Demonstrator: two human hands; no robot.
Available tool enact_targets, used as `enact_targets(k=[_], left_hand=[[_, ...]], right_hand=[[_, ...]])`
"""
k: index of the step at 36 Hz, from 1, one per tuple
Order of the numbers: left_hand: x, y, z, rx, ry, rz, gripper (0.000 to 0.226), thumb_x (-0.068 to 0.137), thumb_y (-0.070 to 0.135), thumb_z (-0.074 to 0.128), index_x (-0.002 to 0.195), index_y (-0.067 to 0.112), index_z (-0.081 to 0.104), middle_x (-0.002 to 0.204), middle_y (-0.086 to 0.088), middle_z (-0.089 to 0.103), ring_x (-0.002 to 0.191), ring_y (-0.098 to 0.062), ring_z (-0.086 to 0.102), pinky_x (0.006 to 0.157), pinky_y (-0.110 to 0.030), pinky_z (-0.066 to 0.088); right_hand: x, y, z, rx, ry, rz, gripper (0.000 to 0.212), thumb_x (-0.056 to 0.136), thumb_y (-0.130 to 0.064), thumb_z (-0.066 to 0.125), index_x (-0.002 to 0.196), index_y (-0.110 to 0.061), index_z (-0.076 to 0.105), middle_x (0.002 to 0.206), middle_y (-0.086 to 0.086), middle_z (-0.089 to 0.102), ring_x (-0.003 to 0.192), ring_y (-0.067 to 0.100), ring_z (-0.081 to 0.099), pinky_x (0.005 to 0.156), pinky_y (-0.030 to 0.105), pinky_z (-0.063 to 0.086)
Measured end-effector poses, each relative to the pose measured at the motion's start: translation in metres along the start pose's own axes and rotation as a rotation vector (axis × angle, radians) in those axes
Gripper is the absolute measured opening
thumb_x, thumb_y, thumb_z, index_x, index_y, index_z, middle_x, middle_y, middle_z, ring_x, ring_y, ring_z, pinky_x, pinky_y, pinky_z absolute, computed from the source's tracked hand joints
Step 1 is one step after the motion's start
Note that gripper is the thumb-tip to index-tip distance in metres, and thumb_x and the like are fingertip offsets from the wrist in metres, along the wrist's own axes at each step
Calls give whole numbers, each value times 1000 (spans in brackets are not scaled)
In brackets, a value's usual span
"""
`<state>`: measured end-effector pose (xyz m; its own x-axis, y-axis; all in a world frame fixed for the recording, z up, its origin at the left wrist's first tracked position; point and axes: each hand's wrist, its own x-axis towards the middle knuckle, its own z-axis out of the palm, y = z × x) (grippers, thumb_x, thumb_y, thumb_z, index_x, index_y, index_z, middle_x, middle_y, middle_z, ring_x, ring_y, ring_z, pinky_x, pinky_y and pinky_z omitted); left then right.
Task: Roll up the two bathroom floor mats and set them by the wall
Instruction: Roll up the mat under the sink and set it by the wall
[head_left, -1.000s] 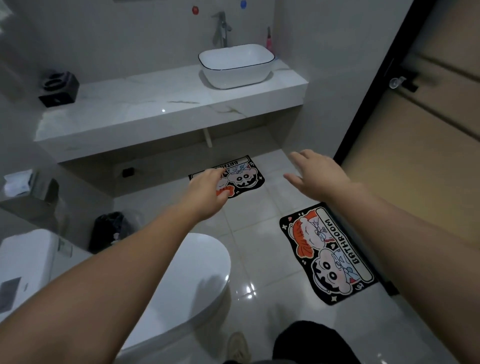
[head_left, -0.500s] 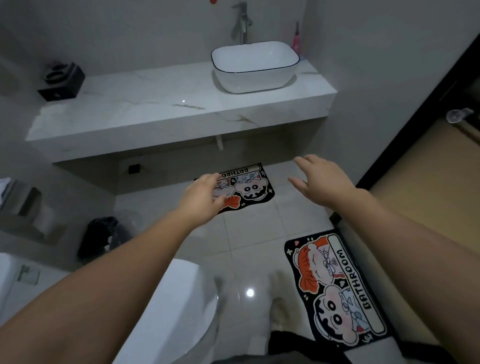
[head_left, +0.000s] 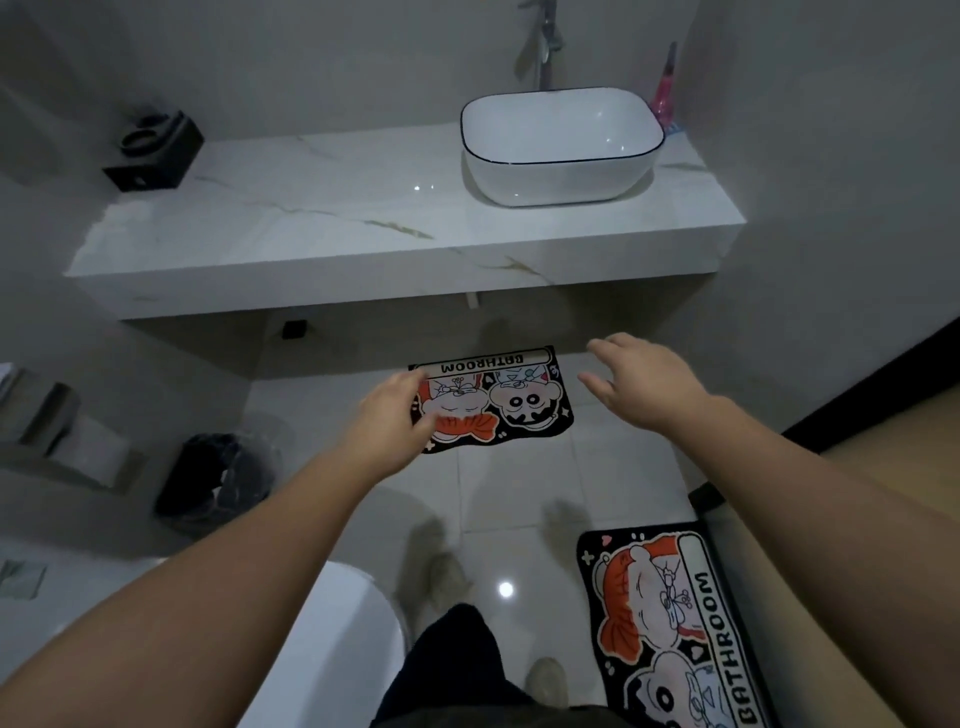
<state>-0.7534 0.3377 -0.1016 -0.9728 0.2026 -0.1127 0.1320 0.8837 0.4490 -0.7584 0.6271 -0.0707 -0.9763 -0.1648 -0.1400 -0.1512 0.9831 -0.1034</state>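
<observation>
Two black cartoon mats lettered BATHROOM lie flat on the pale tiled floor. The far mat (head_left: 511, 402) sits below the vanity counter. The near mat (head_left: 670, 623) lies at the lower right beside the door threshold, its lower end cut off by the frame. My left hand (head_left: 392, 423) reaches forward in the air, fingers loosely spread, covering the far mat's left edge from this angle. My right hand (head_left: 641, 382) is stretched out to the right of that mat, fingers apart. Neither hand holds anything.
A marble counter (head_left: 332, 223) with a white basin (head_left: 561, 143) spans the back wall. A white toilet (head_left: 332, 654) fills the lower left, with a black bin (head_left: 215, 480) beside it. My feet and dark trousers (head_left: 457, 665) show at the bottom. A wooden door stands at right.
I have stepped further into the room, so the counter and far mat look closer and the near mat slid toward the lower right. Both arms stay stretched forward, hands still holding nothing.
</observation>
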Motion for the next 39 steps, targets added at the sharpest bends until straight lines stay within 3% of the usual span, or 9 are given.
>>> enact_targets(k=[6,14,22,26,29,34,39], left_hand=[[64,-28,1,-19,-26,-33,57,93,29,55,143,12,35,146,-8,41,133,-24,38,112,-40,31],[165,-64,-3,-9,-75,10,56,92,27,55,143,12,36,146,-8,41,133,-24,39,111,-40,32],[244,-84,12,58,-181,35,57,93,28,52,145,15,31,149,-5,37,136,-22,35,112,-39,29],[269,-92,29,91,-212,117,52,93,29,53,140,14,39,140,-8,49,127,-24,45,106,-38,37],[286,-94,42,99,-243,150,52,94,29,52,141,14,39,141,-7,47,128,-23,44,107,-36,35],[319,-99,70,99,-301,107,52,93,25,51,141,12,39,140,-9,48,125,-25,46,106,-38,38],[351,-106,109,68,-281,69,42,90,21,53,130,11,48,122,-9,58,108,-26,54,94,-38,45]], right_hand=[[63,3,6,12,-24,0,53,96,-45,41,140,-15,41,134,10,52,114,29,55,91,39,48],[155,13,17,28,-76,71,48,96,-47,40,127,-12,50,124,12,57,105,29,58,86,41,51],[215,25,43,87,-174,176,49,97,-43,39,136,-13,45,130,14,53,113,33,55,89,40,48],[235,42,61,97,-221,227,49,97,-43,41,135,-12,45,130,13,54,114,33,54,91,40,48],[247,59,77,102,-256,251,49,96,-43,42,133,-12,47,128,14,54,113,34,54,89,41,47],[273,90,110,101,-321,260,47,95,-44,42,128,-12,50,123,14,56,109,32,56,85,39,47],[314,116,146,97,-389,233,45,96,-43,39,128,-13,50,125,12,55,108,30,57,87,39,48]])
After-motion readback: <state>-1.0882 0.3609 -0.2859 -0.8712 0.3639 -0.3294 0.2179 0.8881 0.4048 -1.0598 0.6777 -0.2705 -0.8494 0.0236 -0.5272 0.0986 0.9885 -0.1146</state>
